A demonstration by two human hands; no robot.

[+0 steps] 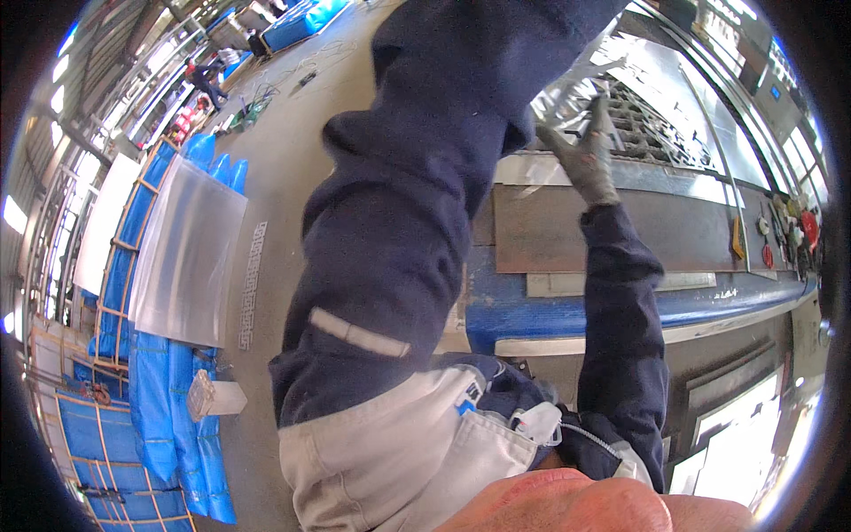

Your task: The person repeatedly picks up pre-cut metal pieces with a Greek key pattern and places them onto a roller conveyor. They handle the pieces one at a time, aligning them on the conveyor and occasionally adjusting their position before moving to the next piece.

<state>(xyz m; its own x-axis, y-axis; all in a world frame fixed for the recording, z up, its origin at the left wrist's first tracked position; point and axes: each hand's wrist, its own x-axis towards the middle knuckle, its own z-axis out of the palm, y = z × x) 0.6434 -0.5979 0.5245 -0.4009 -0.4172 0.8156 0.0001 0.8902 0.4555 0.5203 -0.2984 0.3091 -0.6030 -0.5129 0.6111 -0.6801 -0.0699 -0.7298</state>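
Observation:
My right hand [587, 164], in a grey work glove, reaches over the near edge of a metal work table. Its thumb and fingers are spread apart, and nothing shows clearly gripped between them. Just beyond the fingers lies a shiny cut metal sheet [612, 66] with thin strips, beside a dark slatted grid [643, 124]. My left arm [399, 186], in a navy sleeve with a pale stripe, crosses close in front of the view toward the top edge. The left hand is out of sight past that edge.
The table has a blue front edge [550, 312] and a bare steel plate [541, 226]. Hand tools [768, 244] hang or lie at its right end. Metal sheets [736, 426] lean low at right. At left stand blue-wrapped bundles [160, 417] and a clear-wrapped stack [191, 253]. A person [206, 78] bends far off.

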